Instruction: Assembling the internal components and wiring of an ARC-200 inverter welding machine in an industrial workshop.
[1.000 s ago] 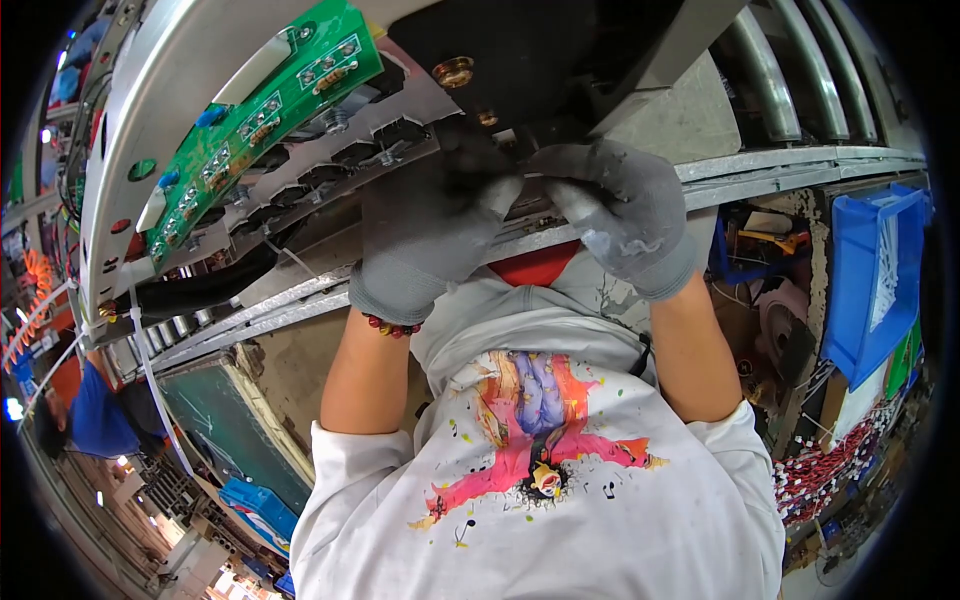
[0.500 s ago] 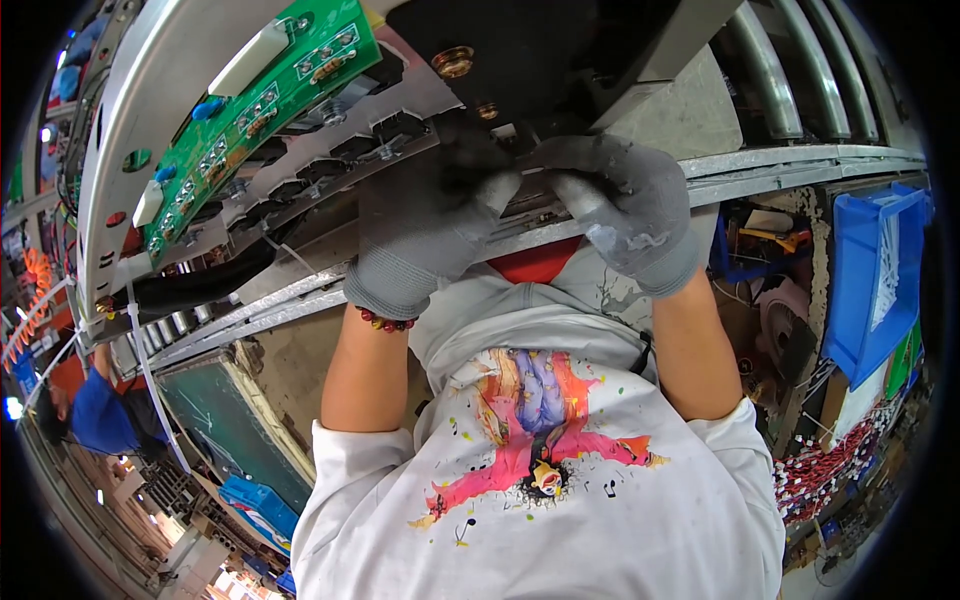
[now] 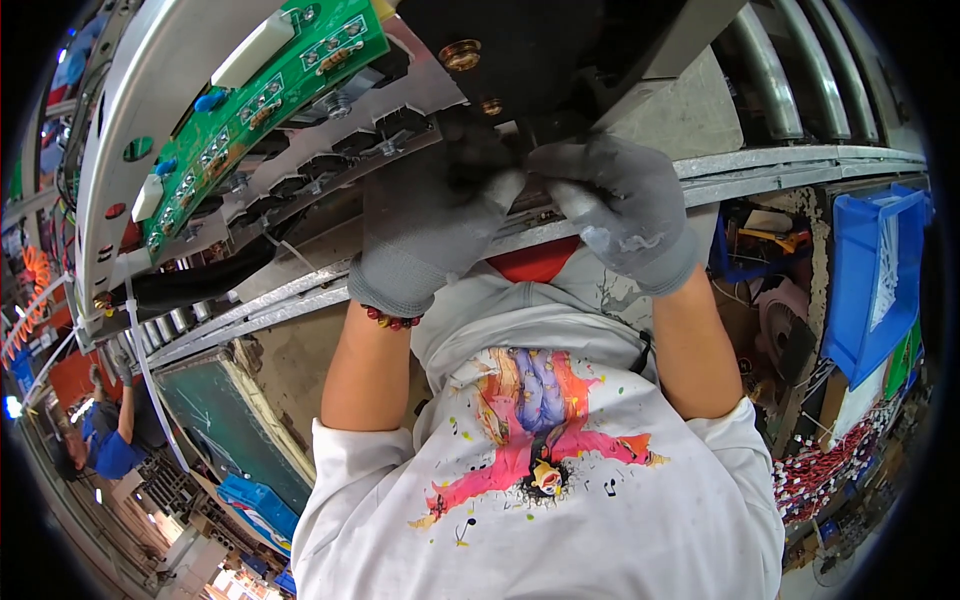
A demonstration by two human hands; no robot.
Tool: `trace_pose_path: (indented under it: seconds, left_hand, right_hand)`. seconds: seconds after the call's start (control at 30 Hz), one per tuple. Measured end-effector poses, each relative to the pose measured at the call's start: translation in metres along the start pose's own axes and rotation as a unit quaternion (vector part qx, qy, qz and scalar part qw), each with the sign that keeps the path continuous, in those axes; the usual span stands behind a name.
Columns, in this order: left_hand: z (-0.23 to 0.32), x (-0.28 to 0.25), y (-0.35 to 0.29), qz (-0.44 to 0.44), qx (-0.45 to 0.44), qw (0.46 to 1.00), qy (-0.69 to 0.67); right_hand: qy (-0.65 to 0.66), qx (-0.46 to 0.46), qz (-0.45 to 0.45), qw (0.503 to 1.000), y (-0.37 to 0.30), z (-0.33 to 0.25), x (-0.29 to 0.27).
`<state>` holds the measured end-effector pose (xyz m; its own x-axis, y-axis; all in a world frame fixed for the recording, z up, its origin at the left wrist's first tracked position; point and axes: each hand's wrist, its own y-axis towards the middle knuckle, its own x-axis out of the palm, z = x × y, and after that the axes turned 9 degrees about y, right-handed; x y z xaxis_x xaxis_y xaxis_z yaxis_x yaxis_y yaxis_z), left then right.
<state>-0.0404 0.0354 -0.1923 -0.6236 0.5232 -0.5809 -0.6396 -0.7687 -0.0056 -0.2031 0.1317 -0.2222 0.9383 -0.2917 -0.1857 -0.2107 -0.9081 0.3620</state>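
Note:
Both my hands wear grey knitted gloves and meet at the lower edge of a black panel (image 3: 560,50) with brass-coloured screws (image 3: 460,55). My left hand (image 3: 430,225) is bent inward, its thumb toward the right hand; its fingertips vanish in the shadow under the panel. My right hand (image 3: 625,205) is closed, thumb and forefinger pressed together close to the left thumb. Whatever sits between the fingers is too dark and small to name. Left of them, a green circuit board (image 3: 255,125) with white connectors is mounted beside a metal bracket (image 3: 410,95) on a curved metal frame (image 3: 125,120).
A metal rail (image 3: 780,165) runs across below the hands, with conveyor rollers (image 3: 770,80) at upper right. A blue bin (image 3: 875,280) and red-and-white wire bundles (image 3: 835,465) are at right. A person in blue (image 3: 110,450) is at far left, near a green board (image 3: 235,420).
Both hands stay at the same spot with small finger shifts; the right fingers have drawn in slightly. The unit has shifted marginally right. At far left the person's arms have come into view, raised.

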Motion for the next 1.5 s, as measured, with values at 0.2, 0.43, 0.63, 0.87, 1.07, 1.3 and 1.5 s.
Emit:
trace_pose_path:
  seconds: [0.2,0.43,0.63,0.87,1.07,1.3,1.5]
  left_hand:
    - [0.011,0.001,-0.003,0.029,-0.053,0.997,0.047]
    - [0.002,0.013,-0.01,0.129,0.142,0.975,0.114]
    - [0.026,0.019,-0.036,0.094,-0.071,0.978,-0.171]
    - [0.031,0.017,-0.022,-0.035,-0.323,0.917,-0.229]
    - [-0.023,0.029,-0.011,0.143,0.079,0.955,0.248]
    - [0.005,0.014,-0.007,0.083,-0.02,0.975,0.206]
    - [0.016,-0.005,-0.056,0.222,0.066,0.964,0.134]
  right_hand:
    - [-0.017,0.042,0.046,0.998,0.0,-0.008,0.012]
    - [-0.139,0.045,0.103,0.984,-0.002,-0.014,0.025]
    - [-0.2,0.023,0.101,0.974,-0.011,-0.018,0.025]
    - [-0.163,-0.048,0.061,0.984,-0.009,-0.016,0.02]
    - [-0.16,-0.088,0.005,0.983,-0.003,-0.017,0.028]
    - [-0.231,-0.098,-0.153,0.956,-0.005,-0.035,-0.034]
    - [-0.518,-0.118,-0.294,0.794,0.042,-0.006,-0.122]
